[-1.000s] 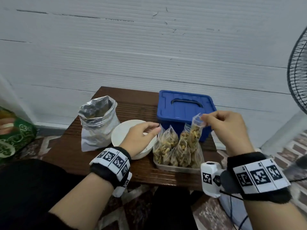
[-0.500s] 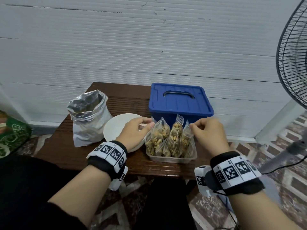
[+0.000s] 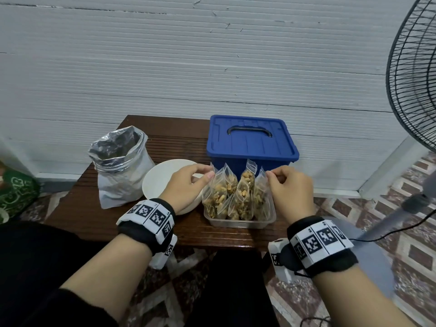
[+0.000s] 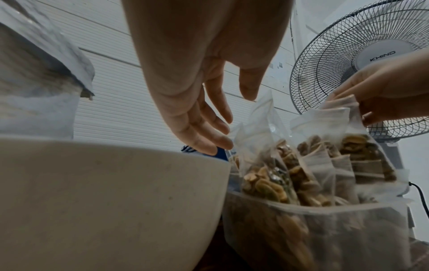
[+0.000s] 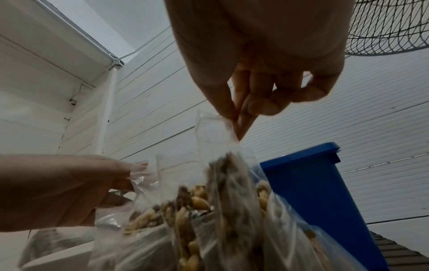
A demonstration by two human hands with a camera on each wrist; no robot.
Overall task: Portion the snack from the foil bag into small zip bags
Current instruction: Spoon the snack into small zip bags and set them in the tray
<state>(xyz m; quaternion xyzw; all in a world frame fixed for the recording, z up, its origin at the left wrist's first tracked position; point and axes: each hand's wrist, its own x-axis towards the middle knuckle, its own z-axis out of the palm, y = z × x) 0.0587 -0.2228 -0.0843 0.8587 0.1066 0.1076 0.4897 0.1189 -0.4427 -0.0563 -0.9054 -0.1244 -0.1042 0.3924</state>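
a: head view first. what's on the desk (image 3: 94, 215)?

b: a clear tray (image 3: 238, 221) near the front edge holds several filled zip bags (image 3: 244, 197) standing upright, nuts showing through. the foil bag (image 3: 120, 166) stands open at the left, a white bowl (image 3: 160, 178) sits between it and the tray, and a blue lidded box (image 3: 250, 142) is just behind the tray.

a: and the hands?

b: the left hand (image 3: 186, 187) is over the bowl's right side, thumb and fingertips at the top of the leftmost bag. the right hand (image 3: 290, 192) is at the tray's right, fingers curled at the top of the rightmost bag.

a: left wrist view?

b: the left hand (image 4: 204, 77) hangs with fingers fairly straight and relaxed beside the bag tops; whether it actually pinches the plastic i cannot tell. the bowl's wall (image 4: 104, 198) fills the lower left, touching the tray (image 4: 325, 229).

a: right wrist view?

b: the right hand (image 5: 260, 64) pinches the top edge of one zip bag (image 5: 223, 174) between thumb and fingertips. the box (image 5: 325, 192) stands behind, a fan (image 5: 390, 27) above.
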